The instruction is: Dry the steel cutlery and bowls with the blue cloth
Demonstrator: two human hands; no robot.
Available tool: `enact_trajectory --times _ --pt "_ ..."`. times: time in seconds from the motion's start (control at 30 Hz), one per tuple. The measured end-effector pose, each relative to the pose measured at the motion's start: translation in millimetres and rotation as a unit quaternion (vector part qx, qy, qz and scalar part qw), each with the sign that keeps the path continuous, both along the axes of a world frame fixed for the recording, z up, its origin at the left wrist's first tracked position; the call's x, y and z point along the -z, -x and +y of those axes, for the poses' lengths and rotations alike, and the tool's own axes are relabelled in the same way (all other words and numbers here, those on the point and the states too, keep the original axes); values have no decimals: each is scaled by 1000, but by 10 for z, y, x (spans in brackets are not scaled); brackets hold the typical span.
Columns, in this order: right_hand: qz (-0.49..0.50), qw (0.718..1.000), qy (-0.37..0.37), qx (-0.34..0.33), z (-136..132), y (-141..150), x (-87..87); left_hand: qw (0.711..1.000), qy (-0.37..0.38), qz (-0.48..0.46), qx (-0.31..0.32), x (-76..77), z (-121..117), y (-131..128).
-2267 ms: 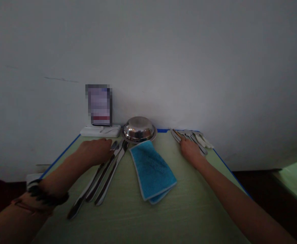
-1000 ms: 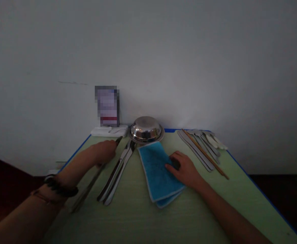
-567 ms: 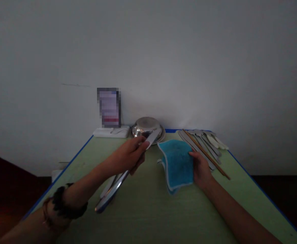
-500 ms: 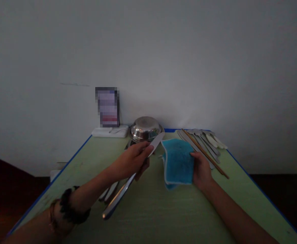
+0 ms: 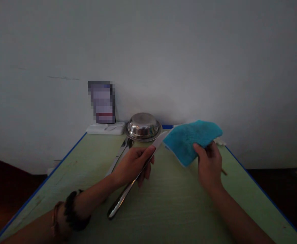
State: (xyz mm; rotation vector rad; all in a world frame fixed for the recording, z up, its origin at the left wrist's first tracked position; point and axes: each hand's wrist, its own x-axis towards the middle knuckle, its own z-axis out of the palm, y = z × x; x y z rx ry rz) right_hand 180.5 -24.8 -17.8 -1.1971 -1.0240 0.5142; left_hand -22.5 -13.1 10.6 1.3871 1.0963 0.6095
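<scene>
Above the pale green bench, two bare hands hold one article each. The left hand has its grip closed around a table knife, the thumb pressed near the base of the blade, which points up and away, the handle slanting back toward the wearer. The right hand pinches a blue cloth by its near edge between thumb and fingers. The blade tip lies at the cloth's left corner; contact cannot be made out. As to progress, judged from the layout: both articles are taken up, but the cloth is not wrapped around the blade, so the work on this knife seems at an early stage. Other knives, partly hidden by the left arm, lie unheld beside an upturned metal bowl. Behind the cloth and right hand, only white handles and a wooden stick's end show; the condition of any piece cannot be told.
</scene>
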Motion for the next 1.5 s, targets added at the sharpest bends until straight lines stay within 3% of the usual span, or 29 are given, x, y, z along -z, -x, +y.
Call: enact_trajectory --times 0.07,0.17,0.27,0.33,0.43,0.57,0.7,0.87,1.0,1.07,1.23,1.33,1.5 --pt "-46 999 -2 -28 -65 63 -7 1000 3 -6 6 25 -15 -13" --pt "-96 978 8 -187 -153 224 33 1000 11 5 14 82 -38 -36" --pt "32 962 21 -272 -158 378 97 999 2 31 14 127 -54 -50" --pt "160 952 43 -259 -124 440 135 998 -12 45 30 140 -67 -59" --pt "256 931 80 -249 -81 472 167 996 -26 62 61 145 -97 -78" --pt "285 908 133 -278 -89 477 167 990 -32 104 89 163 -131 -99" --pt "287 910 132 -268 -58 440 138 992 -6 72 101 214 -140 -96" --pt "363 922 32 -128 125 140 52 985 33 21 167 272 -126 -49" --pt "405 913 22 -49 217 -85 36 983 19 2 181 280 -97 -8" --pt "412 908 43 -63 189 -53 76 984 6 -4 175 290 -88 -1" --pt "355 905 147 -183 -14 354 259 989 -8 17 146 325 -94 -22" --pt "365 897 153 -196 -58 497 258 989 -28 51 137 295 -117 -41" --pt "530 820 127 -175 33 289 4 972 -84 113 186 185 -162 -61"
